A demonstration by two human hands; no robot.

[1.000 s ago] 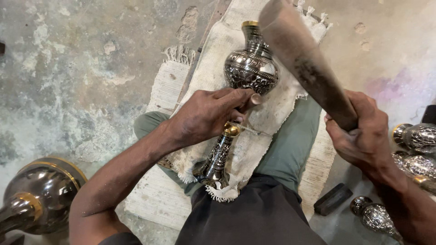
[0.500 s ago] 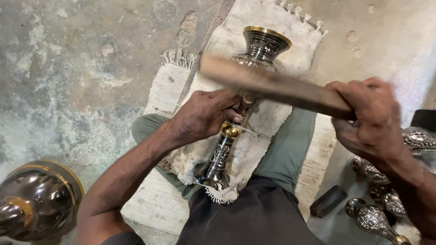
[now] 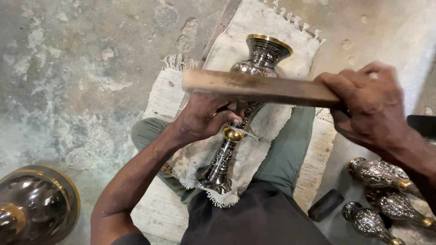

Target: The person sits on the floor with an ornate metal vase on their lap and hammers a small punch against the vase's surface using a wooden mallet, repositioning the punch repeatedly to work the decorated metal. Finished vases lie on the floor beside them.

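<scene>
An engraved silver-and-gold metal vase stem (image 3: 225, 156) lies along my lap on a white cloth (image 3: 254, 145), its wide bowl (image 3: 262, 56) pointing away. My left hand (image 3: 204, 119) grips the stem near the gold ring and pinches a thin metal tool against it. My right hand (image 3: 370, 106) is closed on the end of a wooden bat (image 3: 254, 86), held level across the vase just above my left hand.
A large dark metal bowl with a gold rim (image 3: 34, 204) sits at the lower left. Several engraved metal stems (image 3: 381, 190) lie at the lower right beside a small dark block (image 3: 326, 204). A woven mat (image 3: 318, 154) covers the concrete floor.
The wooden bat has swung down from a raised, tilted position to level over the vase. My left hand has stayed on the stem.
</scene>
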